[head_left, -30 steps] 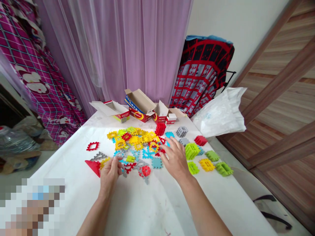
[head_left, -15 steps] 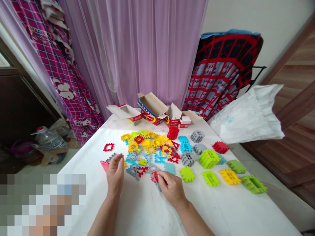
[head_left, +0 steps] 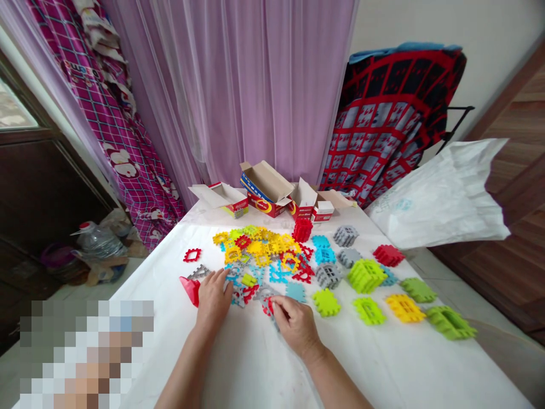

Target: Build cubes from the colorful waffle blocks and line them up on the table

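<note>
My left hand (head_left: 215, 295), palm down and fingers stretched out, reaches over the near left edge of a heap of notched plastic building pieces. Blue pieces (head_left: 235, 274) and a small lime green piece (head_left: 248, 280) lie close to its fingertips. Beside its wrist is a red pointed piece (head_left: 190, 289). My right hand (head_left: 297, 325) is closed, thumb and forefinger pinching a red building piece (head_left: 267, 308), with grey at its edge. The fingers partly hide that piece. Just beyond it lies a light blue square piece (head_left: 296, 292).
Yellow pieces (head_left: 258, 247) top the heap. Sorted stacks stand on the right: lime green (head_left: 366, 276), grey (head_left: 327, 275), red (head_left: 388, 255) and yellow (head_left: 405, 307). Opened cardboard boxes (head_left: 266, 190) line the table's back edge. A white bag (head_left: 443, 196) sits at the right edge.
My left hand has moved right and turned palm down, fingers now extended over the pieces. More of the red pointed piece shows. My right hand keeps its pinch; the view has shifted slightly.
</note>
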